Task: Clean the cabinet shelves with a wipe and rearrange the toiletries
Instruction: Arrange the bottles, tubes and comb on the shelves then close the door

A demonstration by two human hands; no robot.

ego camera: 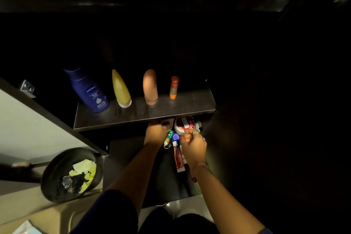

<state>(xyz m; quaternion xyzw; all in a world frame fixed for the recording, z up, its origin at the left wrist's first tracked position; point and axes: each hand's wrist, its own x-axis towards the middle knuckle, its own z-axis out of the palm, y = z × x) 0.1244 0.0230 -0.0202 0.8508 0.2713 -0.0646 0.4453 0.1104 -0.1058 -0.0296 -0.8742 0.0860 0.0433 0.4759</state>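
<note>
Your right hand (192,141) is gripping a red-and-white jar (183,125) under the dark shelf (144,114). Your left hand (158,129) is reaching beneath it too; its fingers are hidden, so its grip is unclear.

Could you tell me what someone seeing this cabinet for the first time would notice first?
Four containers stand in a row on the lit shelf: a blue Nivea bottle, a yellow tube, a tan bottle and a small orange bottle. Below it, both hands, left hand and right hand, work among small toiletries.
</note>
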